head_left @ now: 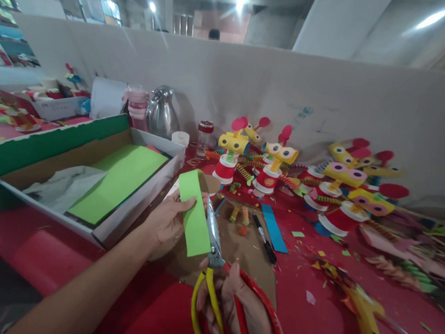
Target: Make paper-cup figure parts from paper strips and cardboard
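Note:
My left hand (167, 219) is closed on a strip of light green paper (194, 221), its thumb lying over the paper's face. The strip's top end curls back. In my right hand (241, 304) are scissors (214, 244) with one red and one yellow handle. Their blades point up and lie along the right edge of the green strip; whether they bite into it I cannot tell. Under both hands lies a brown cardboard sheet (245, 262) with small folded paper springs (244, 216) and a black pen (265, 239) on it. A blue strip (274, 227) rests at its right.
An open box (146, 152) with green sheets stands left. Several paper-cup robot figures (267, 178) line the back, before a pale partition (234, 74). A steel jug (164, 112) and a lidded jar (205, 137) stand behind. A yellow glue gun (366, 309) lies right among paper scraps.

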`<control>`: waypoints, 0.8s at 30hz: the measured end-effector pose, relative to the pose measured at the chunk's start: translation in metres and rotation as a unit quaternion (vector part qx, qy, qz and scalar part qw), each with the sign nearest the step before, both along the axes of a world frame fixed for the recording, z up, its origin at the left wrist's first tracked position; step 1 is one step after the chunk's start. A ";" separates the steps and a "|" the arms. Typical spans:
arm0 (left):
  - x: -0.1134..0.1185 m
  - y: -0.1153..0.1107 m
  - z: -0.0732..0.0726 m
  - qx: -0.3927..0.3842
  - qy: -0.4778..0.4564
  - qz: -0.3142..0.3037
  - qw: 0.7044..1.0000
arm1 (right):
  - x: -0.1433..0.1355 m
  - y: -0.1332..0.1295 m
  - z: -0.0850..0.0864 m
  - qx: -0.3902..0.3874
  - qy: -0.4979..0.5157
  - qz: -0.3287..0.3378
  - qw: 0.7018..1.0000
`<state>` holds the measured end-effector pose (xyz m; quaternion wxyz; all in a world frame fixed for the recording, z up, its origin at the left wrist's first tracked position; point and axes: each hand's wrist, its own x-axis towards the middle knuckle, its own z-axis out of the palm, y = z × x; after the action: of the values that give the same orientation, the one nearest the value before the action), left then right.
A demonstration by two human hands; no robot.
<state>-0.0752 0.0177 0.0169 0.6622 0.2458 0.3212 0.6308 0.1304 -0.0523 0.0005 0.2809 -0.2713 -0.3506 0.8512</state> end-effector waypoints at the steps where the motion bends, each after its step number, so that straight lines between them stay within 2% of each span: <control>1: 0.001 -0.001 0.000 0.005 -0.002 -0.002 1.000 | 0.000 0.001 0.000 0.001 -0.001 -0.001 1.000; 8: -0.004 -0.002 0.001 0.037 0.035 0.004 0.999 | 0.004 -0.001 -0.001 0.022 -0.001 -0.022 1.000; 13: 0.000 -0.005 0.000 0.045 0.045 -0.033 0.997 | 0.005 -0.001 -0.002 0.029 -0.011 -0.038 0.999; 16: -0.002 -0.003 0.001 0.042 0.046 0.003 0.998 | 0.006 0.001 0.001 0.032 -0.013 -0.036 0.999; 24: -0.030 0.004 0.013 0.092 0.054 0.136 0.985 | 0.015 -0.001 0.018 0.033 -0.035 0.005 0.999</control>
<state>-0.1052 0.0219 0.0301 0.5264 0.2934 0.3277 0.7276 0.1456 -0.0531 0.0188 0.2728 -0.2898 -0.3891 0.8308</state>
